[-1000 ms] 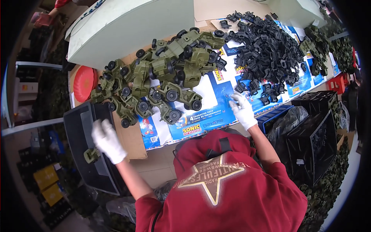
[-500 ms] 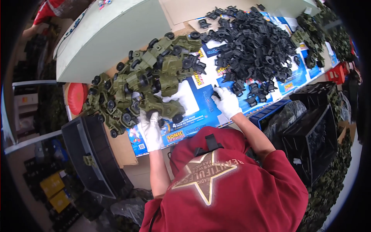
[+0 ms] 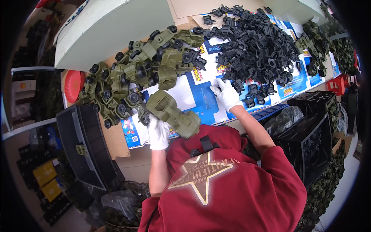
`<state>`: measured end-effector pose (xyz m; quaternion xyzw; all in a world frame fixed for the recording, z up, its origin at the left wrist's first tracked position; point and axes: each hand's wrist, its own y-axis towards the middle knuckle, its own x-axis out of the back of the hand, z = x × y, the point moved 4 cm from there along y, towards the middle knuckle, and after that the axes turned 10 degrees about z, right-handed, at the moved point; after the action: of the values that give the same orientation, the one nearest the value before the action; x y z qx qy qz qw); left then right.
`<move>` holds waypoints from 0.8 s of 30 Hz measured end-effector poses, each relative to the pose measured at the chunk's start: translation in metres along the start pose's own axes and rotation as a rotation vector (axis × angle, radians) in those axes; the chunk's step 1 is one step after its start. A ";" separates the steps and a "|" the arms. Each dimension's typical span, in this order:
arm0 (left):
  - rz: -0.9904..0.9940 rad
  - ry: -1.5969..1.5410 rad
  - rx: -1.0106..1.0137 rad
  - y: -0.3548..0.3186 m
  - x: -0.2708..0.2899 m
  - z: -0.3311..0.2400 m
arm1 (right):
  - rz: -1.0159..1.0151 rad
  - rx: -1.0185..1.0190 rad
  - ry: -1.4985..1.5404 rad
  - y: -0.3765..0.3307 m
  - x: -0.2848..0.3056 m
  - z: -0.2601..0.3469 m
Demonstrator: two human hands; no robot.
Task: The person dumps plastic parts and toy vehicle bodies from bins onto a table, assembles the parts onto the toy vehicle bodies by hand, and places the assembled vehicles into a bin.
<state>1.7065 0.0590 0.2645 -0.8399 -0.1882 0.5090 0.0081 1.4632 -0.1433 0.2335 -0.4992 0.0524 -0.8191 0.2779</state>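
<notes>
My gloved left hand grips an olive-green toy truck, raised and tilted above the front edge of the table. Its fingers are partly hidden behind the truck. To the right, my gloved right hand is closed, thumb against fingers, with a dark bit of a small black plastic part showing between them. Just beyond that hand lies a big heap of black plastic parts. Many more green toy trucks with black wheels are piled beyond my left hand.
Printed blue and white cardboard covers the tabletop. A red round dish sits at the left end. Black crates stand below the table, one on the left and one on the right. A pale panel rises behind the trucks.
My left hand has lifted the toy truck off the pile's near edge and brought it toward me, tilting it. My right hand has shifted slightly, close to the black heap.
</notes>
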 end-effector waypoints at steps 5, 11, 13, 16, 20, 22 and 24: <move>0.051 -0.166 -0.073 -0.013 0.014 0.009 | 0.172 0.091 -0.158 -0.015 0.020 0.007; -0.158 0.585 -0.030 -0.030 0.026 0.041 | 0.239 0.066 0.407 -0.009 0.005 -0.006; -0.219 0.927 0.258 -0.047 0.013 0.038 | 0.307 -0.204 0.619 -0.018 0.008 0.002; -0.021 1.564 0.522 -0.053 -0.010 0.009 | 0.025 0.092 0.305 -0.020 -0.009 -0.020; 0.070 1.831 0.449 -0.041 -0.082 -0.005 | -0.114 0.238 0.125 -0.032 -0.002 -0.018; 0.415 2.205 -0.021 -0.004 -0.125 0.012 | -0.073 0.363 0.125 -0.039 0.020 -0.003; 0.544 2.278 -0.225 0.028 -0.128 0.037 | 0.003 0.295 0.051 -0.040 0.022 0.000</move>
<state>1.6304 -0.0149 0.3504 -0.8187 0.0692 -0.5700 -0.0113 1.4399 -0.1207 0.2654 -0.4317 -0.0605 -0.8300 0.3480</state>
